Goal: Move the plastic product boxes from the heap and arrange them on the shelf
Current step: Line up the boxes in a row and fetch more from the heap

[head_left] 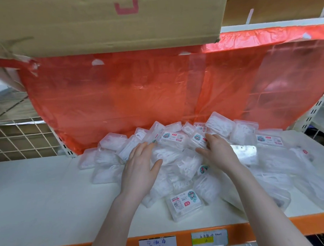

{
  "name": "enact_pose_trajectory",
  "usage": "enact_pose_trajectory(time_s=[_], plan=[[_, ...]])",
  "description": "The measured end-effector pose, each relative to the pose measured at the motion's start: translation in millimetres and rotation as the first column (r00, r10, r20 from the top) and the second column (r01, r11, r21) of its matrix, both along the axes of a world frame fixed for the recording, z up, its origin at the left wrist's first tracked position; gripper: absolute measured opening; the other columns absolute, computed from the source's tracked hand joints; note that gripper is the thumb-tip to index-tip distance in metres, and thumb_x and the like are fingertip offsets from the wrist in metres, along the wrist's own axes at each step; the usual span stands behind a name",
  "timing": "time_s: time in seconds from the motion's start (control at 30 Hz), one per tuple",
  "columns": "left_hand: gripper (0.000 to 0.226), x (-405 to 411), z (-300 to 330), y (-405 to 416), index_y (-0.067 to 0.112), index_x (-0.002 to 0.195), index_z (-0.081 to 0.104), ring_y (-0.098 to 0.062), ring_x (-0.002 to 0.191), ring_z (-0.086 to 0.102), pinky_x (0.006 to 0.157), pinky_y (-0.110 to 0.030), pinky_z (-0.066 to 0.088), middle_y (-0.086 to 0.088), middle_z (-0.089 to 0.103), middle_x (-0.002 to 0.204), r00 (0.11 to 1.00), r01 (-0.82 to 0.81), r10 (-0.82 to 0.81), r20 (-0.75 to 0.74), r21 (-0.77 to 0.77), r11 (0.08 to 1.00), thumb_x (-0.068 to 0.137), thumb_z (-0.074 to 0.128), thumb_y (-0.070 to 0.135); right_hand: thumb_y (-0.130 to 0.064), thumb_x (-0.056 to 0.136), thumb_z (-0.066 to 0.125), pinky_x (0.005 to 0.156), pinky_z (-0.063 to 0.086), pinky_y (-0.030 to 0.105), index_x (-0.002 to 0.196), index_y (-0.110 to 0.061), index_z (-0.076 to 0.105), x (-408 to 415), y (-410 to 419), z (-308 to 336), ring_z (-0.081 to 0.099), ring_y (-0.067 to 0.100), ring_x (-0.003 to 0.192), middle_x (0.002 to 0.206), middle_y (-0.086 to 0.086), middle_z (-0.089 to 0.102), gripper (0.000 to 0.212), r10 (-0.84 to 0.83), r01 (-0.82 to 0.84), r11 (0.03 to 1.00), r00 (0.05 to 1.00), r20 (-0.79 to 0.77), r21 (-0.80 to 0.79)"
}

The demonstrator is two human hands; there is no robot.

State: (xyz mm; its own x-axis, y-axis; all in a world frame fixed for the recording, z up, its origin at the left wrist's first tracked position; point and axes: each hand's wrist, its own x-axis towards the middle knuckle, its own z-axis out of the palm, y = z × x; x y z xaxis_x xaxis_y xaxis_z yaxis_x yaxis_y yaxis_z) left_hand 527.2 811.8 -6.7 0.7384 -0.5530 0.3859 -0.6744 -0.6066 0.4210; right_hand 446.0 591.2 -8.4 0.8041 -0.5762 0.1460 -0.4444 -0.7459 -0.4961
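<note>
**Both hands on the box heap, white shelf**

Nearest the camera, the orange front rail of the shelf (255,230) carries four paper price labels, two of them partly cut off at the lower left; the handwritten white label (157,244) sits just left of the yellow-striped label (209,239).

1. Red translucent plastic sheet (137,96): one, hanging behind the shelf as a backdrop.
2. Brown cardboard carton (101,19): one, overhanging the top of the view, with a red mark on its face.
3. White flat shelf board (40,193): one, bare on its left half.
4. Heap of clear rectangular plastic product boxes with white contents (178,168): too many and too overlapped to count; it covers the centre and right of the board. One labelled box (187,201) lies label-up at the front edge of the heap.
5. Left hand (140,166): fingers straight and spread, palm down, resting on the heap; it grips nothing.
6. Right hand (217,150): fingers bent over a labelled box (199,139) near the top of the heap, thumb spread to the left.
</note>
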Motion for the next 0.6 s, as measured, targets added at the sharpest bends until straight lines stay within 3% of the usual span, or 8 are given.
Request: enact_pose_trajectory(time_s=[0.17,0.27,0.37,0.6], plan=[[0.054,7,2,4,0.015,0.140,0.041,-0.014,0.138,0.027,0.109,-0.024,0.022,0.001,0.036,0.148,1.000,-0.018,0.018,-0.001,0.009,1.000,0.092,0.055,0.033,-0.033,0.077,0.067,0.065,0.031,0.029,0.082,-0.013,0.049,5,0,5,0.049,0.025,0.088,0.088,0.001,0.044,0.027,-0.022,0.022,0.999,1.000,0.008,0.029],[0.055,10,4,2,0.016,0.142,0.039,-0.013,0.139,0.026,0.108,-0.025,0.023,0.002,0.034,0.149,1.000,-0.002,0.002,0.000,0.025,1.000,0.093,0.054,0.035,-0.028,0.074,0.068,0.075,0.040,0.031,0.104,-0.010,0.056,6,0,7,0.048,0.026,0.101,0.103,0.006,0.048,0.037,-0.049,0.049,0.999,0.999,0.014,-0.003],[0.053,14,8,-6,0.019,0.141,0.040,-0.011,0.137,0.027,0.106,-0.024,0.025,0.005,0.035,0.147,0.999,0.047,-0.048,0.012,0.029,0.998,0.092,0.054,0.036,-0.024,0.072,0.067,0.085,0.043,0.035,0.120,-0.008,0.052,1,-1,8,0.046,0.026,0.108,0.115,0.009,0.050,0.053,-0.073,0.075,0.996,0.996,0.044,-0.054],[0.054,25,24,-42,0.022,0.145,0.033,-0.010,0.137,0.027,0.105,-0.028,0.030,0.008,0.032,0.149,0.965,0.241,-0.257,0.046,0.218,0.946,0.096,0.048,0.036,-0.027,0.072,0.072,0.074,0.032,0.025,0.126,-0.011,0.049,-20,-8,13,0.048,0.020,0.107,0.112,0.003,0.053,0.060,-0.099,0.108,0.992,0.988,0.121,-0.068]])
